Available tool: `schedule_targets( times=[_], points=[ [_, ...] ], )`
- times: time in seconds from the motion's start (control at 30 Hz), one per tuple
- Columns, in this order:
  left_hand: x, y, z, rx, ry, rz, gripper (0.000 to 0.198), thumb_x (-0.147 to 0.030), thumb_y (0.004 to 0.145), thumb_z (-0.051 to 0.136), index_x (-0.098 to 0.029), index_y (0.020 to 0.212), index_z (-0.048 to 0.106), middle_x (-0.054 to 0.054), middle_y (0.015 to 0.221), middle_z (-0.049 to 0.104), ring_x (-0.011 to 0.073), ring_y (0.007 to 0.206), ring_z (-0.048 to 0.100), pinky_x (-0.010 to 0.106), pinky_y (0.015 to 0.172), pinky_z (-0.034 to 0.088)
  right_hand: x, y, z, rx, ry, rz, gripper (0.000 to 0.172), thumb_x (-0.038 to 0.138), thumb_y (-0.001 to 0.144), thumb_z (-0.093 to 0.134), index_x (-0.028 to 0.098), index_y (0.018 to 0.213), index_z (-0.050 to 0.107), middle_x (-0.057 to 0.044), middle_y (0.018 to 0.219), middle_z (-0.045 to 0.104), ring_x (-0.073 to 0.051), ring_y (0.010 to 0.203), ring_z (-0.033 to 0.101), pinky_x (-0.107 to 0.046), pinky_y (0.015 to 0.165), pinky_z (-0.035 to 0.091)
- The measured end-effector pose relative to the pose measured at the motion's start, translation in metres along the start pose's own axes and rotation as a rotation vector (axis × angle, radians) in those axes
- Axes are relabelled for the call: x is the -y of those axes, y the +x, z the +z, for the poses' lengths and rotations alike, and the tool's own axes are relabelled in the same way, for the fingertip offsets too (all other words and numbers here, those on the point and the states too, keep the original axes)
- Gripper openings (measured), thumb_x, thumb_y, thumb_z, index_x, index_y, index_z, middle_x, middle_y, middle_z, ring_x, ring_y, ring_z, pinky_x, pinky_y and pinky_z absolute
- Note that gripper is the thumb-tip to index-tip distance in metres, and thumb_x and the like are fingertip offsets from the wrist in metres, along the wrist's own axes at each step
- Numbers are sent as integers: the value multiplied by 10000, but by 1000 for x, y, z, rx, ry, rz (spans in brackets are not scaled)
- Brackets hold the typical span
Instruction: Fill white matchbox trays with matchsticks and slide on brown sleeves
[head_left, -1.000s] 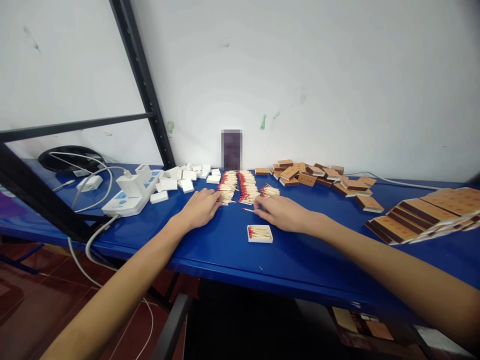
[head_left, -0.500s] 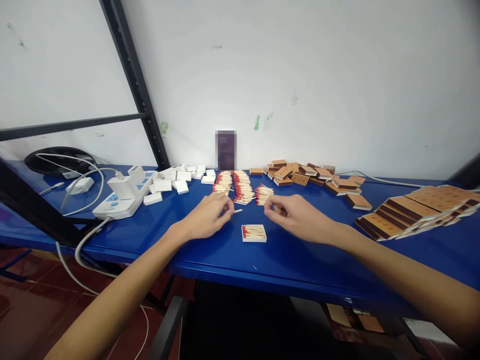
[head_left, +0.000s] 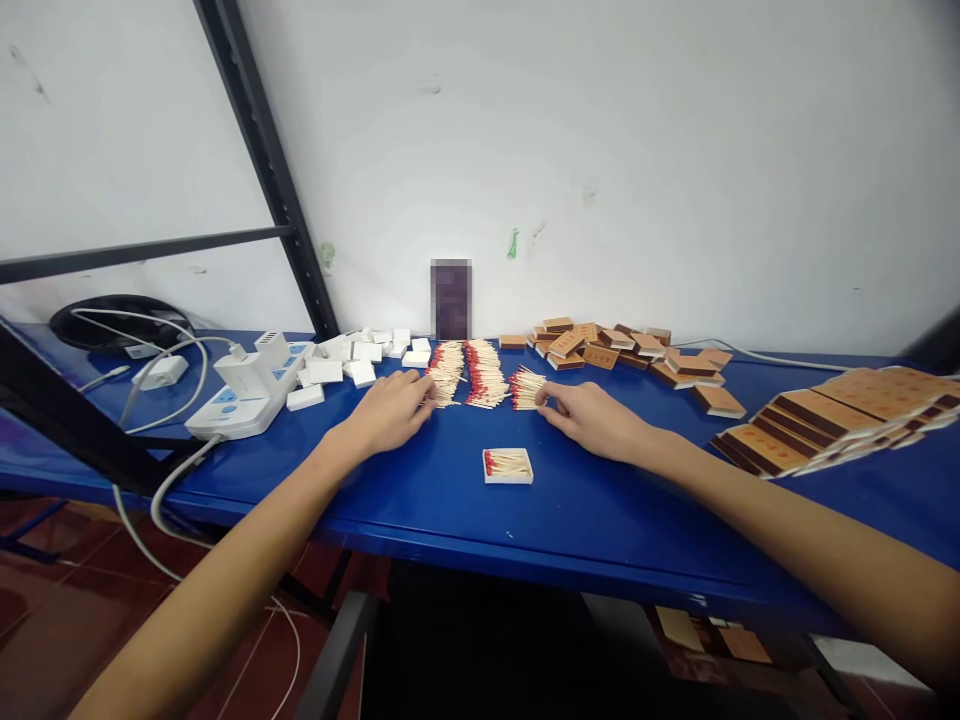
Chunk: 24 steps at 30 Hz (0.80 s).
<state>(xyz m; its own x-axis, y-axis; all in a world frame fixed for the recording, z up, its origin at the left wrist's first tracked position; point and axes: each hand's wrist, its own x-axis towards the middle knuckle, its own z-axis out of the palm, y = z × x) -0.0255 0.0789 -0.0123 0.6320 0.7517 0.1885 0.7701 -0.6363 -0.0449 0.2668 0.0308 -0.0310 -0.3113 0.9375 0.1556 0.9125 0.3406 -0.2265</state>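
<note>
Blue table (head_left: 420,500) bears matches (head_left: 484,375), a tray (head_left: 508,466), matchboxes (head_left: 622,350).

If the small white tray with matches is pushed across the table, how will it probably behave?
The tray looks like thin card, so probably light and crushable. On the glossy table it should slide. Open-topped, it may spill matches if tipped.

I see a glossy blue metal tabletop (head_left: 420,500) | pale wooden matches with red heads (head_left: 484,375) | small white card tray (head_left: 508,466) holding red-tipped sticks | white card inner boxes (head_left: 352,355) | tan matchbox sleeves with dark brown strips (head_left: 622,345) | white power strip with blue markings (head_left: 240,395) | black steel frame (head_left: 262,150) | plain white wall (head_left: 675,150)
</note>
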Motion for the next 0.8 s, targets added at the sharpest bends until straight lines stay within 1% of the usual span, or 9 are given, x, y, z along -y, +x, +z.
schedule_targets(
  times=[0.1, 0.33, 0.43, 0.5, 0.6, 0.7, 0.77, 0.8],
  points=[
    [10, -2, 6, 34, 28, -31, 232, -327, 974, 405, -188, 994, 589, 96, 974, 588, 242, 871, 551, 364, 769, 412, -1, 3, 1, 21, -26, 14, 210, 267, 971, 404, 183, 965, 596, -46, 769, 661, -172, 669, 587, -262, 599, 342],
    [10, -2, 16, 16, 45, 18, 271, -297, 996, 326, -181, 924, 560, 108, 967, 593, 255, 874, 539, 389, 764, 407, -1, 0, -1, 108, -77, 13, 187, 303, 974, 410, 194, 971, 562, -62, 823, 671, -187, 697, 603, -272, 584, 349],
    [9, -3, 16, 11, 10, 26, 265, -289, 996, 330, -171, 911, 551, 113, 978, 598, 255, 892, 532, 399, 786, 404, 6, -3, -1, 112, -207, 5, 239, 318, 1006, 342, 193, 1004, 546, -90, 888, 687, -218, 755, 635, -290, 591, 347],
    [1, -6, 11, 22, -59, 57, 261, -296, 999, 331, -176, 913, 546, 100, 985, 599, 242, 906, 526, 391, 800, 403, 11, -4, -1, 115, -300, 5, 281, 320, 1025, 288, 183, 1035, 533, -110, 917, 695, -236, 778, 652, -301, 596, 343],
    [-24, -13, -1, 41, -234, 155, 255, -315, 1008, 330, -192, 928, 538, 67, 977, 605, 215, 927, 528, 369, 830, 409, 15, -4, -1, 119, -344, 0, 295, 313, 1033, 256, 176, 1049, 517, -121, 934, 703, -244, 778, 661, -310, 600, 339],
    [-54, -19, -10, 65, -328, 250, 231, -327, 997, 373, -199, 918, 549, 57, 989, 609, 202, 931, 542, 361, 864, 418, 16, -5, -3, 62, -305, -11, 270, 309, 1029, 273, 176, 1047, 507, -117, 932, 699, -240, 769, 652, -310, 612, 341],
    [-64, -20, -12, 58, -350, 271, 245, -336, 997, 371, -201, 924, 563, 58, 986, 610, 202, 935, 550, 362, 874, 421, 18, -7, -5, 9, -245, -33, 254, 315, 1022, 292, 180, 1025, 507, -98, 890, 690, -223, 741, 632, -303, 618, 342],
    [-65, -19, -12, 39, -354, 269, 257, -336, 1000, 359, -200, 931, 566, 57, 978, 610, 203, 937, 554, 362, 874, 423, 20, -9, -6, -10, -205, -54, 247, 318, 1018, 301, 184, 1008, 509, -85, 855, 681, -211, 714, 616, -299, 615, 339]
  ],
)
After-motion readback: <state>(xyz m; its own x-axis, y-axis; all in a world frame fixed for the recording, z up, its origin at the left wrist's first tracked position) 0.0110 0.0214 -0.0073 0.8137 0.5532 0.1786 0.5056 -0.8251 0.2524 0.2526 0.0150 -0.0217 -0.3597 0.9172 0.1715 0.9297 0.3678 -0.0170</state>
